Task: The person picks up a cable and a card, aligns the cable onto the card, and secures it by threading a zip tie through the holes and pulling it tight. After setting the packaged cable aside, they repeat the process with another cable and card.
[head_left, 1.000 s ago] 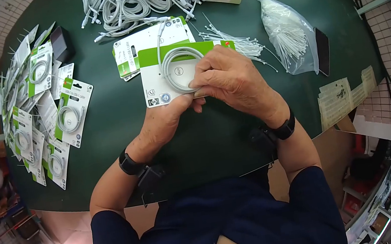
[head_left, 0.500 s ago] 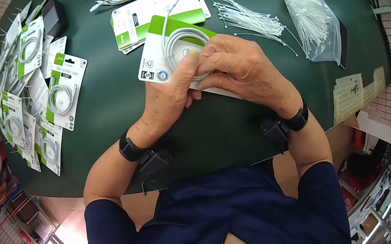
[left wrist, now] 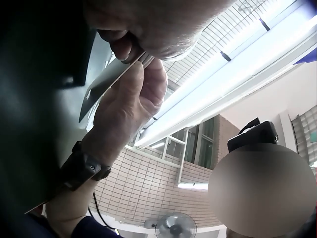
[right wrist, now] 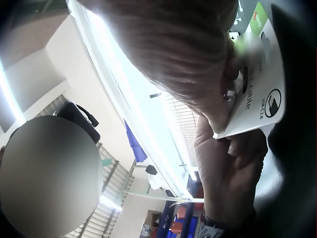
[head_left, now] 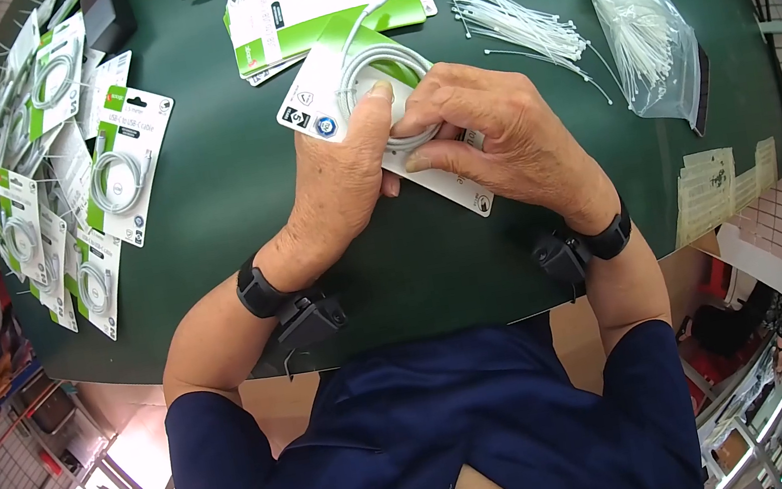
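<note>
A white and green cable packaging card (head_left: 448, 187) is tilted in front of the person, with a coiled white USB cable (head_left: 345, 84) lying on its face. The left hand (head_left: 335, 177) grips the card from the left, its thumb over the coil and its fingers behind, mostly hidden. The right hand (head_left: 508, 131) pinches the coil's right side between thumb and fingers, close against the card. One cable end sticks up past the card's green edge. In the right wrist view the card's printed corner (right wrist: 257, 94) shows beside the right thumb.
Flat cards (head_left: 324, 1) are stacked just beyond the hands. Loose white zip ties (head_left: 520, 28) and a clear bag of zip ties (head_left: 641, 25) lie to the right, a dark slab (head_left: 703, 86) partly under the bag. Carded cables (head_left: 134, 146) pile up at left, near a black box (head_left: 107, 19).
The card has turned clockwise in the hands, its right end now pointing down toward the person. The left thumb has moved up onto the coil. The head view has shifted, cropping the far cables.
</note>
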The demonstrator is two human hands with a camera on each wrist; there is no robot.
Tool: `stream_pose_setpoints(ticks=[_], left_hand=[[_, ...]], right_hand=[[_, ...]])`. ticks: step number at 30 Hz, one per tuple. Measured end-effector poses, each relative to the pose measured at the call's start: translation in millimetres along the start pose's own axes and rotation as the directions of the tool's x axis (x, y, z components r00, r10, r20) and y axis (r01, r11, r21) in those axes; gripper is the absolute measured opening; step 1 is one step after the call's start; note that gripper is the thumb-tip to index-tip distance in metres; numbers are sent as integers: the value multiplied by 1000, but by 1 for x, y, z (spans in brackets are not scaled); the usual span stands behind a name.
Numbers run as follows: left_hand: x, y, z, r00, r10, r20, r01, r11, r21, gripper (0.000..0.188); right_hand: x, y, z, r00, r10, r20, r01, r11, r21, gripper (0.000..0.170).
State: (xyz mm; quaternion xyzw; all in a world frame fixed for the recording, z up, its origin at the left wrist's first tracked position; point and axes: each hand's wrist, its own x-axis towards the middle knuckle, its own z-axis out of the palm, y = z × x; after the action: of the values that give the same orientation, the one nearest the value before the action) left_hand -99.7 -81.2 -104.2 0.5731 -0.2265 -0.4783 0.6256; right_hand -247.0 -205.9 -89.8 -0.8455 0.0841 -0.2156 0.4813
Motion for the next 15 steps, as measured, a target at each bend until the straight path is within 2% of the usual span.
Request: stream_pose_setpoints(ticks=[15], left_hand=[[-3,-3,1,999,-25,-33,25,1000,-19,30]], right_hand=[[-3,-13,13,989,109,-101,-108,994,13,21]])
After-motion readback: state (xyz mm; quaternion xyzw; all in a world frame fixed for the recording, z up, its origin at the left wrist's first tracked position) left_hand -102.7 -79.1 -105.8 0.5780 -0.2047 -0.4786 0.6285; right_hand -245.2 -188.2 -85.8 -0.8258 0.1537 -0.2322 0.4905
